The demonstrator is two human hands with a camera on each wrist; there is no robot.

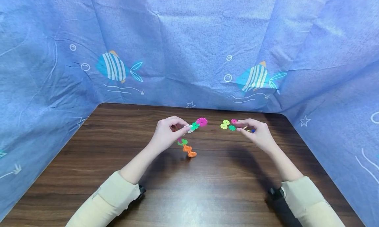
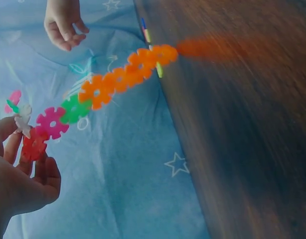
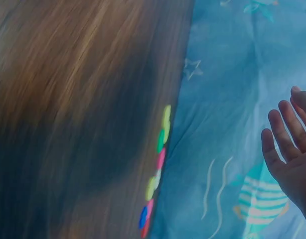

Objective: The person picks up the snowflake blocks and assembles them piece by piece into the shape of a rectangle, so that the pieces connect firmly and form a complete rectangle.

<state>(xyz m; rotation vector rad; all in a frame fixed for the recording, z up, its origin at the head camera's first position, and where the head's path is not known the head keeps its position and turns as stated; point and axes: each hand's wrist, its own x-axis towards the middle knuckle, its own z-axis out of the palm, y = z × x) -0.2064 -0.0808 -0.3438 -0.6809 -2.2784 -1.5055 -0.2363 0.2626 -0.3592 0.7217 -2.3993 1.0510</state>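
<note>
My left hand [image 1: 166,133] pinches a chain of linked plastic snowflake discs near a white disc [image 1: 189,129] and a red disc [image 2: 34,144]. One end of the chain has a green disc [image 1: 195,126] and a magenta disc [image 1: 202,122]. The other end hangs down through a pink disc [image 2: 52,123] and a green one [image 2: 76,109] to several orange discs [image 2: 120,79]. My right hand [image 1: 255,131] holds nothing, its fingers loosely extended in the right wrist view. Beyond it, loose yellow discs [image 1: 224,126] and a loose green disc [image 1: 232,128] lie on the table.
The dark wooden table [image 1: 207,194] ends at a blue curtain [image 1: 195,56] printed with fish. The loose discs, also pink, white, blue and red, lie near the table's far edge. Dark shadows of the arms fall on the wood.
</note>
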